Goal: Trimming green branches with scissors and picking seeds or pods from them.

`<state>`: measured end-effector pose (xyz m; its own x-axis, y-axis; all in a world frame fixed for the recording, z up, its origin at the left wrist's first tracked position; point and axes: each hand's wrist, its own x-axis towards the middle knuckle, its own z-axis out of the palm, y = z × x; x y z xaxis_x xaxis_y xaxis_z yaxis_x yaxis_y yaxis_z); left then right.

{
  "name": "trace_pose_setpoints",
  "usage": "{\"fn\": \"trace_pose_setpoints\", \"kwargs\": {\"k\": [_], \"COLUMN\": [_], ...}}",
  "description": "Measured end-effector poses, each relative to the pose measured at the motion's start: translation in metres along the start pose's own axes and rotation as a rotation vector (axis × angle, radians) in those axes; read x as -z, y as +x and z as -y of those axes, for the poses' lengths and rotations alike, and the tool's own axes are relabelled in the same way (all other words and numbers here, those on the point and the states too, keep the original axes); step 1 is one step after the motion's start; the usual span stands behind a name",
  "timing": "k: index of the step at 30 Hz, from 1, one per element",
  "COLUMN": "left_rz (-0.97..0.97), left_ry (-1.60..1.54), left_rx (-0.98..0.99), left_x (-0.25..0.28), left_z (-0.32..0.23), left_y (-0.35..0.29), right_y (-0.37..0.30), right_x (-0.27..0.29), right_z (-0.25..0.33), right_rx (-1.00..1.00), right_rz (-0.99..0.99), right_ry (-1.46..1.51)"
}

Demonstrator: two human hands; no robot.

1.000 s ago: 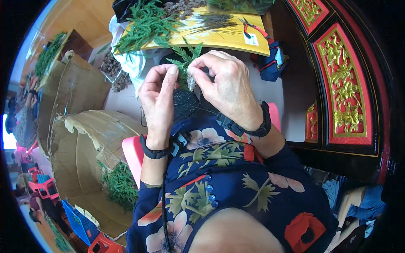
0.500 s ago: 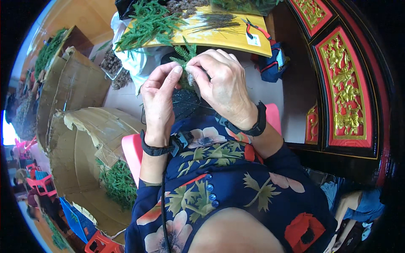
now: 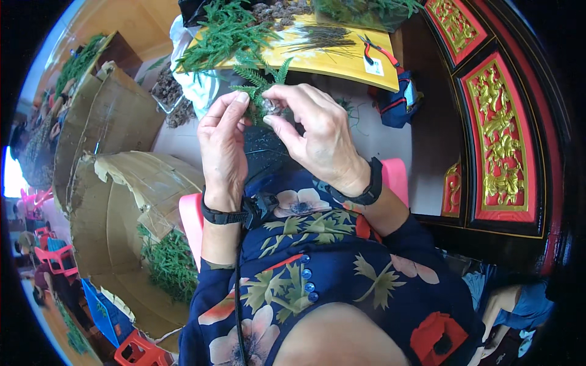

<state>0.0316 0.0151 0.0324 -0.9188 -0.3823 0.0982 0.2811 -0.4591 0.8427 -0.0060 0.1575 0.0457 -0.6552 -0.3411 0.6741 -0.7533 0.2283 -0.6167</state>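
Note:
Both hands are raised together in front of the yellow table. My left hand (image 3: 221, 146) has its thumb and fingers closed on an artificial-looking green fir sprig (image 3: 261, 78), whose needled fronds fan out above the fingertips. Close beside it, my right hand (image 3: 323, 137) pinches a small greyish-brown pine cone (image 3: 272, 107) between thumb and index finger. The cone lies against the lower part of the sprig. Whether a wire joins the two is hidden by the fingers.
On the yellow table (image 3: 342, 70) lie a heap of green sprigs (image 3: 223, 33), dark wires (image 3: 320, 38), pine cones (image 3: 284, 12) and red-handled pliers (image 3: 379, 50). A torn cardboard box (image 3: 116, 226) with greenery stands at my left. Carved red-and-gold panels (image 3: 500, 134) rise at right.
The right fingers have opened wider around the cone, which shows more plainly. More of the sprig's fronds show above the hands, and the hands sit slightly lower.

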Motion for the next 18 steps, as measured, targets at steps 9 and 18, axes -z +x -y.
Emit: {"fn": "trace_pose_setpoints", "kwargs": {"k": [9, 18], "left_rz": [0.071, 0.073], "left_ry": [0.109, 0.324], "left_rx": [-0.028, -0.377], "left_x": [-0.002, -0.013], "left_z": [-0.001, 0.002], "left_y": [-0.001, -0.009], "right_y": [0.001, 0.003], "right_x": [0.001, 0.001], "right_z": [-0.004, -0.002], "right_rx": [0.272, 0.318], "right_rz": [-0.098, -0.178], "right_ry": [-0.200, -0.104]}}
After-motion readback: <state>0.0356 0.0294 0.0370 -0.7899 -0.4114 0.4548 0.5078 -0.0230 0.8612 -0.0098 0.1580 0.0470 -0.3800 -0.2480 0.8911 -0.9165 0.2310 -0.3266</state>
